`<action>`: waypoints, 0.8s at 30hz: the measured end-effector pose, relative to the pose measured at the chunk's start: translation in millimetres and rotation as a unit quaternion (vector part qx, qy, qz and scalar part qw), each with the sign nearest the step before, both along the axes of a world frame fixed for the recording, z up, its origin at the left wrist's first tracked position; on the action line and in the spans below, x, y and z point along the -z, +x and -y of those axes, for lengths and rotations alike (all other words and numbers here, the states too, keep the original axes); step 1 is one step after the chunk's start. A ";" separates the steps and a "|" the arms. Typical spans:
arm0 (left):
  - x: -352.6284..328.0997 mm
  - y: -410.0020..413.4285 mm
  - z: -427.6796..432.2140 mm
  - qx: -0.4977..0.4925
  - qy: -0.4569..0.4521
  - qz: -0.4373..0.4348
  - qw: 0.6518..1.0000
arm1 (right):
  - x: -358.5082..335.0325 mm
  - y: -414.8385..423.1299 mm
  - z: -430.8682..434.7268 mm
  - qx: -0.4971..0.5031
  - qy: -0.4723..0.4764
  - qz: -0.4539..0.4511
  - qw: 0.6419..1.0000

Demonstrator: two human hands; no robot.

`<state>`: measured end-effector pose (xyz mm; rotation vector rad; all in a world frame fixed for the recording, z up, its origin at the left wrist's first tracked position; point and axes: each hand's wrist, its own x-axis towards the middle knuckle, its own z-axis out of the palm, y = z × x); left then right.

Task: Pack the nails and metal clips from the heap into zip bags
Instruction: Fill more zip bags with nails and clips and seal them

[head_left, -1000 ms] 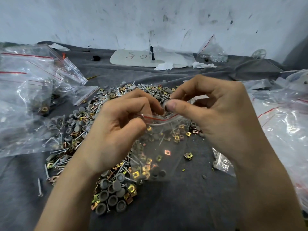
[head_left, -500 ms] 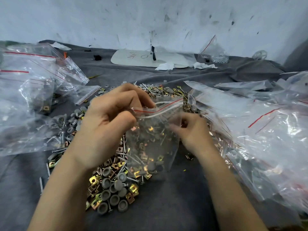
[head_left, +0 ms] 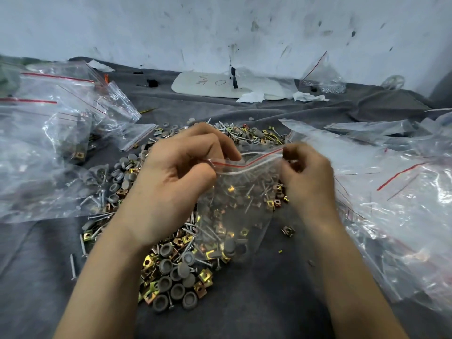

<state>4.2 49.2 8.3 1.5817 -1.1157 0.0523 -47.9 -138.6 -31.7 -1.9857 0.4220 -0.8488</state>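
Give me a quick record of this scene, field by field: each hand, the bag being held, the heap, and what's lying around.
heap: nails, gold metal clips and grey caps on the grey cloth
zip bag: clear, red stripe at top, held over the heap; seal state unclear
left hand: pinches the left end of the bag's top edge
right hand: pinches the right end of that edge
surroundings: piles of clear bags at left and right; white board by the wall

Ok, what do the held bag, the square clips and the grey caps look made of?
Zip bag: thin clear plastic, glossy; contents show through.
Clips: likely plated steel, shiny yellow-gold sheen.
Caps: matte grey, perhaps plastic or rubber; no glint.
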 end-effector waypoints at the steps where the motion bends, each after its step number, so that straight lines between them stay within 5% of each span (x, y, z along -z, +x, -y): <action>1: -0.3 -1.0 0.8 0.001 0.001 0.001 1.000 | -11.9 -6.5 -1.2 -0.037 0.052 0.053 0.997; 5: 0.4 -6.7 6.3 0.008 0.010 0.003 1.000 | -53.4 -36.6 -13.2 -0.185 0.018 0.159 0.970; 10: 0.3 -9.5 10.8 0.009 0.016 0.026 0.999 | -58.2 -42.8 -20.0 -0.188 -0.080 0.053 0.978; 17: 0.3 -9.3 8.7 -0.003 -0.003 0.000 1.000 | -72.7 -56.7 -9.1 -0.234 0.015 0.183 0.955; 20: 1.0 -6.8 7.9 -0.010 0.003 0.001 1.000 | -59.2 -47.0 -0.9 -0.153 -0.060 0.110 0.980; 24: 3.7 6.0 -0.1 -0.052 -0.012 -0.017 0.998 | -5.6 -10.6 15.3 -0.011 -0.023 -0.119 0.993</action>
